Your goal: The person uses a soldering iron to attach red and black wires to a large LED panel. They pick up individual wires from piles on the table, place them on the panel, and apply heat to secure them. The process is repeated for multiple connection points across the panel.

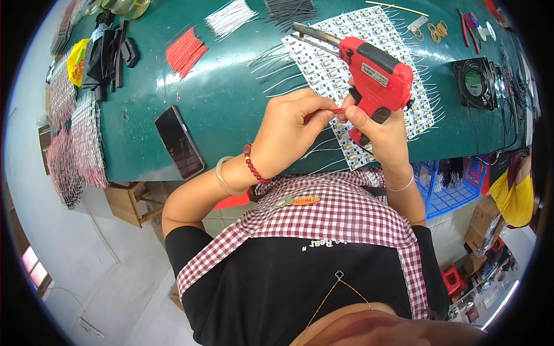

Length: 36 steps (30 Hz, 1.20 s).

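My right hand (382, 134) is wrapped round the grip of a red and black soldering gun (381, 72), whose metal tip points to the far left. Its thumb and a finger also meet a few short red wires (339, 111). From the other side, the thumb and forefinger of my left hand (288, 127) pinch those same wires. Below both hands lies a sheet of small white circuit boards (326, 63), with thin wires sticking out along its edges. My fingers partly hide the sheet and the ends of the red wires.
On the green table (231, 92) lie a pile of red wires (186, 53), white wires (231, 18), black wires (291, 12) and a phone (179, 142). At right are a black fan (476, 83), rubber bands (437, 32) and red pliers (465, 32). A blue crate (450, 199) stands below the edge.
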{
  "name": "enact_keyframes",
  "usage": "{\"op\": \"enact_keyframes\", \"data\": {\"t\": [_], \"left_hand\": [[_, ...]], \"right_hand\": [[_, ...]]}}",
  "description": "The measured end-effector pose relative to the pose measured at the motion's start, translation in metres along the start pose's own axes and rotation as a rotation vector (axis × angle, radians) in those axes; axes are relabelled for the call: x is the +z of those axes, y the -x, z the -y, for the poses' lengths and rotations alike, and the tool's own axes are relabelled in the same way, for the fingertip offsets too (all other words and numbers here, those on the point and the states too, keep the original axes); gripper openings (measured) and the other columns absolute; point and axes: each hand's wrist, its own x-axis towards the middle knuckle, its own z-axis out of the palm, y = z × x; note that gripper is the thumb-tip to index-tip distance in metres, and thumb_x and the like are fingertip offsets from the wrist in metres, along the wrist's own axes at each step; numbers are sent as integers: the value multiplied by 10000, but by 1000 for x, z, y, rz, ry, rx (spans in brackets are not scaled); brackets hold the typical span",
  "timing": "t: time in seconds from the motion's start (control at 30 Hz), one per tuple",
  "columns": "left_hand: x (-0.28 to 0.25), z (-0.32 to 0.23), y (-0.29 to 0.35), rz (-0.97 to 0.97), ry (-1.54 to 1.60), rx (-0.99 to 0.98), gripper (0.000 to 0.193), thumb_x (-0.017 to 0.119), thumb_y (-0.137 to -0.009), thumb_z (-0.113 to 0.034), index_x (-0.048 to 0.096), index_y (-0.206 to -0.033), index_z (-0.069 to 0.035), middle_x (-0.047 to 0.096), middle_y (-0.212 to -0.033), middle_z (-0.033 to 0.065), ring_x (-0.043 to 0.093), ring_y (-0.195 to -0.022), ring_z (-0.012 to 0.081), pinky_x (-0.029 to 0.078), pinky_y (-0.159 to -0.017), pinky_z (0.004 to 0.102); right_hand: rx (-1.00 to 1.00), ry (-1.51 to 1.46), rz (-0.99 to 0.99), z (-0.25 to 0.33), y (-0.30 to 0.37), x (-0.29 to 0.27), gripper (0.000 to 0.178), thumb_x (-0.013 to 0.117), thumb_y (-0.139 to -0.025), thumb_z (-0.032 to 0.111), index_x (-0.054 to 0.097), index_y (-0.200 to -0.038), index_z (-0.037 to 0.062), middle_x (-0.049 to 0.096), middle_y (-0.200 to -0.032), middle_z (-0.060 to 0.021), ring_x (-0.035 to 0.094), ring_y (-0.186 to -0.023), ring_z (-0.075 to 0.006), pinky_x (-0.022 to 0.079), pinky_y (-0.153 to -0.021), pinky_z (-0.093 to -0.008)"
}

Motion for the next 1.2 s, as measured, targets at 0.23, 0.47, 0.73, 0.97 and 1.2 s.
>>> {"op": "enact_keyframes", "data": {"t": [0.23, 0.47, 0.73, 0.97, 1.2], "left_hand": [[-25, 43, -26, -201, -359, 212, 103, 679, -805, -24, 717, -891, -64, 620, -784, 78, 595, -661, 199, 473, -596, 292], [-55, 107, -65, -128, -687, 608, 203, 681, -732, 23, 708, -901, -86, 510, -727, 51, 532, -665, 208, 460, -586, 327], [-41, 113, -61, -146, -631, 621, 201, 673, -734, 28, 690, -914, -59, 509, -739, 57, 528, -686, 214, 456, -606, 337], [-37, 109, -60, -160, -626, 617, 225, 672, -724, 43, 674, -926, -54, 515, -763, 62, 528, -706, 224, 455, -624, 343], [-38, 108, -60, -151, -623, 611, 213, 659, -733, 49, 673, -923, -46, 508, -766, 70, 527, -712, 228, 454, -628, 344]], "right_hand": [[-29, -69, -107, 6, 3, -5, 275, 703, -882, 203, 609, -1008, -23, 647, -795, -49, 638, -724, -115, 506, -639, -242], [79, 63, -120, 4, -6, -18, 260, 709, -876, 248, 600, -885, 13, 569, -599, -6, 533, -475, -74, 440, -461, -216], [150, 164, -112, -3, -5, -14, 201, 701, -869, 206, 630, -859, 18, 528, -525, 25, 473, -417, -45, 368, -405, -213], [149, 251, -114, 2, -3, -13, 218, 706, -862, 223, 647, -856, 13, 538, -532, 24, 478, -427, -45, 371, -414, -215], [147, 237, -137, 1, -2, -14, 206, 713, -854, 206, 653, -863, 9, 546, -549, 25, 481, -436, -43, 370, -417, -214]]}}
